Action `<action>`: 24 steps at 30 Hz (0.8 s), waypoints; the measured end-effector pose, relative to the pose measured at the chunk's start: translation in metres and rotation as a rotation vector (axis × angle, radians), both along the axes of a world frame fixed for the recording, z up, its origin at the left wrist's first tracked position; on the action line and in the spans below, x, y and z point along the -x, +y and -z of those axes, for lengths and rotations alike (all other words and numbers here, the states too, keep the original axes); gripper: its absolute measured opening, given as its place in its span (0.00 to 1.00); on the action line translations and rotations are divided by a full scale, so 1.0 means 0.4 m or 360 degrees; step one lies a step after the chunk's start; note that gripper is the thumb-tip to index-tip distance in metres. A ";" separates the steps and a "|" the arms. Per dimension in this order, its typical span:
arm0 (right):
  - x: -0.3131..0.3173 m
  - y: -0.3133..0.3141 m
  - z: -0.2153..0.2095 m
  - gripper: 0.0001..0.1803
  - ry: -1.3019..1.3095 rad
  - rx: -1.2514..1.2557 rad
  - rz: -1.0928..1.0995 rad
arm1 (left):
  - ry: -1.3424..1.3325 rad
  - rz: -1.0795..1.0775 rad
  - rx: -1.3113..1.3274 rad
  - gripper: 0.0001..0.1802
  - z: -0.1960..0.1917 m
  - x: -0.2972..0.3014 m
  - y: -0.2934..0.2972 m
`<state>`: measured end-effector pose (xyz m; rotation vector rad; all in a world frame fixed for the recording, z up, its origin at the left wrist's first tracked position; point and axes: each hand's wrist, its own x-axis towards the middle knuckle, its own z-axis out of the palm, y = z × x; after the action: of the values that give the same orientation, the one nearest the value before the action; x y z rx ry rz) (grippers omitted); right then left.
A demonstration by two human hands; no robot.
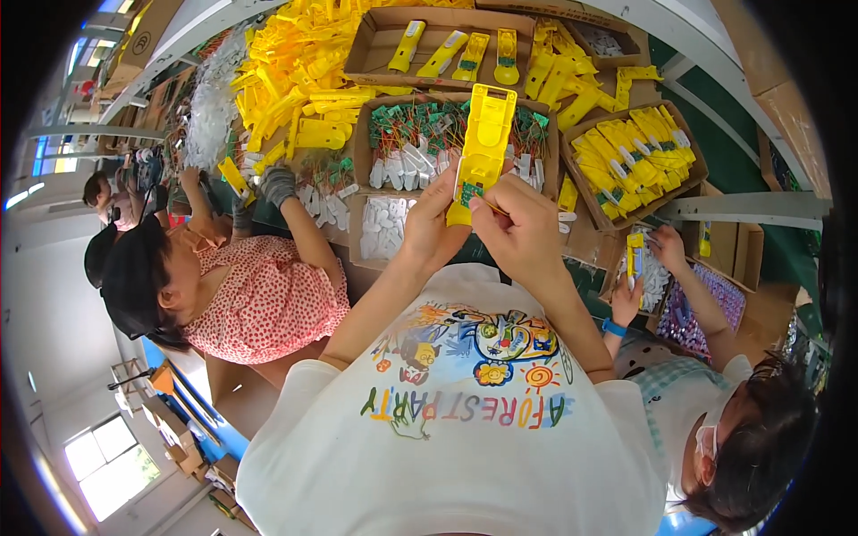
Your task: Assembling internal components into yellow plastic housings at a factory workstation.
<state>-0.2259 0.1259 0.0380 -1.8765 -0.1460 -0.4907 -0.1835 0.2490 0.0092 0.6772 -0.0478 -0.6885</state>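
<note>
Head view: left hand (432,223) fingers clamp the yellow plastic casing (481,152); right hand (518,228) fingers pinch its thin wire (491,206).

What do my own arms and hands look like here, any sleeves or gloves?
Both forearms are bare: no gloves, no watch or band shows on the left hand or right hand. Short white T-shirt sleeves end near the elbows. No rings can be made out.
</note>
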 end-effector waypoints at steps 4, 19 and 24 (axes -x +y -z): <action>0.002 0.001 -0.006 0.09 -0.0087 0.0129 0.0043 | -0.0082 -0.0012 -0.0005 0.25 0.020 0.002 0.011; 0.005 -0.002 0.029 0.13 0.0358 -0.0128 0.0143 | -0.0053 -0.0342 -0.0205 0.24 0.006 0.021 -0.004; 0.004 0.001 0.037 0.11 0.0406 -0.0169 0.0143 | -0.0157 -0.0483 -0.0314 0.23 0.016 0.037 -0.013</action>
<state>-0.2275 0.1264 0.0233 -1.8287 0.1323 -0.3095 -0.1984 0.2438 0.0028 0.8865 0.0321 -0.3701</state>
